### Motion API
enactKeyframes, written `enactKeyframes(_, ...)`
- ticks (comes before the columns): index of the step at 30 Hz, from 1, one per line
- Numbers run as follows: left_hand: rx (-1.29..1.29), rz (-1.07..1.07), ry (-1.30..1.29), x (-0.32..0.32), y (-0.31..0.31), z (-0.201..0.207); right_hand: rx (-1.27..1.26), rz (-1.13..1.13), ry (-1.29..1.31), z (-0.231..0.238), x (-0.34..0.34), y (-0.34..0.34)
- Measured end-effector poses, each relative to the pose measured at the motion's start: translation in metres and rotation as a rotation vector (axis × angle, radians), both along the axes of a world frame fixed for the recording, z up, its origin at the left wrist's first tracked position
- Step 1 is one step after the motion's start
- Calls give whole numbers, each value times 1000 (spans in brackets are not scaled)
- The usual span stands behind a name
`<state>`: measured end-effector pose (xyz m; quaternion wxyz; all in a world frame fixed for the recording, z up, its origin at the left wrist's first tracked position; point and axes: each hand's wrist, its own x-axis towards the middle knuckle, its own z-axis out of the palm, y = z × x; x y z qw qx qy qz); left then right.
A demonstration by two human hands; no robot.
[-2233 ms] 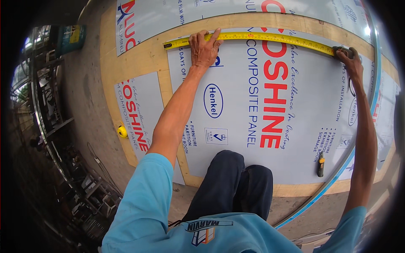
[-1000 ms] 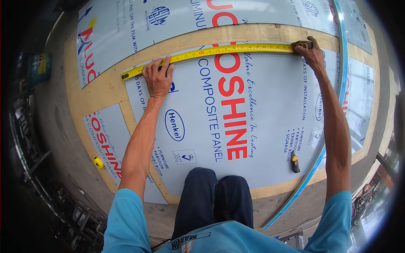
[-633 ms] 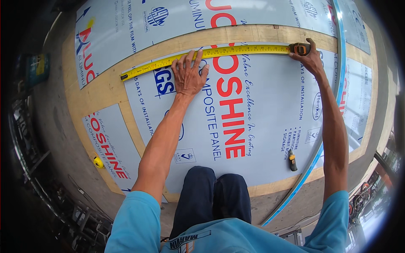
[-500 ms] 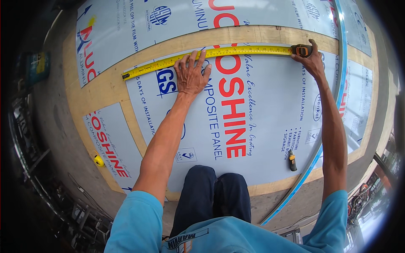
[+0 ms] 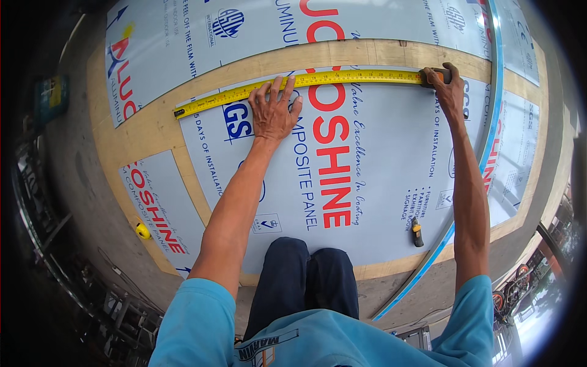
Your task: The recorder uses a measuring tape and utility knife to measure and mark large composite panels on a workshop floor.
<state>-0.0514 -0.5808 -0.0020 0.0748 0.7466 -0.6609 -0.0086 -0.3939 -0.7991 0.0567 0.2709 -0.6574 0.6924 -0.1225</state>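
A yellow tape measure blade [image 5: 354,76] stretches across the far part of a printed, film-covered composite panel [image 5: 391,140]. Its hooked end lies at the panel's left edge. My left hand [image 5: 273,119] rests on the panel with fingers spread, the fingertips on the blade. At the blade's right end, my right hand [image 5: 451,93] grips the dark and orange tape measure case [image 5: 435,76]; part of the case is behind the fingers. Nearer to me, on the panel's right side, lies a black and yellow utility knife [image 5: 417,233], apart from both hands.
The panel sits on a plywood sheet [image 5: 166,136]. Another printed panel [image 5: 391,27] lies beyond it, a smaller piece [image 5: 150,196] at left. A long blue-edged metal strip [image 5: 496,92] runs down the right side. A round yellow object [image 5: 142,230] lies at the left. My knees [image 5: 309,275] are at the near edge.
My right hand has shifted its hold, with its fingers now covering more of the case. The whole view has moved slightly. My left hand stays on the blade.
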Motion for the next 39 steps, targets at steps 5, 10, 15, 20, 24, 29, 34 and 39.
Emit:
enactKeyframes(5,-44,-6,9,-1,-2,1,-37,-55,45,5,0,7)
enactKeyframes(10,-45,-17,8,-3,1,-4,-134,-268,-96,27,-23,65)
enactKeyframes(15,-21,-10,-29,4,5,3,422,-204,155,41,-106,239)
enactKeyframes(20,4,-15,5,-3,-1,-2,645,-41,473,30,-165,369)
enactKeyframes(24,39,6,-5,-1,-1,-2,559,0,416,31,-145,369)
enactKeyframes(29,57,15,0,2,0,0,540,-113,91,36,-60,321)
enactKeyframes(34,45,23,6,1,0,-1,540,-68,-200,49,105,207)
enactKeyframes(39,9,29,27,-2,-3,0,387,106,-190,38,196,145)
